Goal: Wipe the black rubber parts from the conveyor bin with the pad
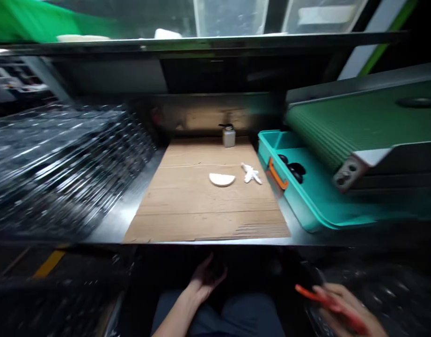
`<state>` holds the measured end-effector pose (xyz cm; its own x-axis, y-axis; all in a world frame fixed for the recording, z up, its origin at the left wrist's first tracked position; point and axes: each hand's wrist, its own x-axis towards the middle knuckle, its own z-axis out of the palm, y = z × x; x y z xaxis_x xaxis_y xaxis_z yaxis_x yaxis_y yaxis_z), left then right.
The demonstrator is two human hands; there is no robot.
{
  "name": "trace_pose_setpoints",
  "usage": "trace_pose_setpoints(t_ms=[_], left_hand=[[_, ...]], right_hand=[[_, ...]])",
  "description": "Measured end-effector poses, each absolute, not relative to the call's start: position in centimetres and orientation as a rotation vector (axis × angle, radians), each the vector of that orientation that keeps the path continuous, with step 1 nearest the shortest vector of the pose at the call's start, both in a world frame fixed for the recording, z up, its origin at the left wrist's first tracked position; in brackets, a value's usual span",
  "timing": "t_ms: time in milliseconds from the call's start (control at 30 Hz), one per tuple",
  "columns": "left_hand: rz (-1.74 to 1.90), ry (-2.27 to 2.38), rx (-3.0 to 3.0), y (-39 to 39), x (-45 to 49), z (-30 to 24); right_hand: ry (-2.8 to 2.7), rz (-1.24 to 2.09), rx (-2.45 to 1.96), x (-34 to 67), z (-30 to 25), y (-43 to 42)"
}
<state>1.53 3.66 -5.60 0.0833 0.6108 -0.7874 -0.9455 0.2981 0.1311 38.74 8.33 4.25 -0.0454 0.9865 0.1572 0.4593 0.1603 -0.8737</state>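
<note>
Low over my lap, my left hand point(206, 281) curls its thumb and fingers around a dark, rounded part point(217, 267), which is hard to tell from the black background. To the right, below the table edge, my right hand point(348, 309) is closed on a long red hand tool point(332, 304). Motion blurs that tool, so its exact kind does not show. On the brown cardboard sheet point(201, 201) lie a white half-round piece point(222, 179) and a crumpled white scrap point(251, 173). A small metal bottle with a black top point(229, 135) stands at the back of the sheet.
A teal bin point(306, 210) with an orange latch stands right of the cardboard and contains several black round parts point(296, 171). Above it ends a green conveyor belt point(359, 121). Stacked clear plastic trays point(68, 164) fill the left side. A shelf point(215, 44) spans the back.
</note>
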Motion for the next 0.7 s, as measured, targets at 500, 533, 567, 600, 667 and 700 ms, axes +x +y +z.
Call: trace_pose_setpoints(t_ms=[500, 533, 567, 600, 667, 700], left_hand=[[1.449, 0.933, -0.254, 3.2, -4.3, -5.2], [1.447, 1.0, -0.196, 2.9, -4.8, -5.1], [1.447, 1.082, -0.125, 2.5, -5.1, -5.1], [1.446, 1.172, -0.038, 2.2, -5.5, -5.0], [1.434, 1.348, 0.188, 1.3, -6.0, -4.9], [1.427, 1.415, 0.316, 0.9, -6.2, -4.8]], right_hand=[[-2.917, 0.678, -0.827, 24.6, -0.8, 7.3], [-2.931, 0.652, -0.823, 24.5, -0.8, 7.6], [-2.938, 0.62, -0.825, 24.4, -0.7, 7.8], [-2.939, 0.585, -0.836, 24.2, -0.5, 8.1], [-2.934, 0.511, -0.9, 23.7, 0.0, 8.5], [-2.941, 0.488, -0.943, 23.3, 0.3, 8.7]])
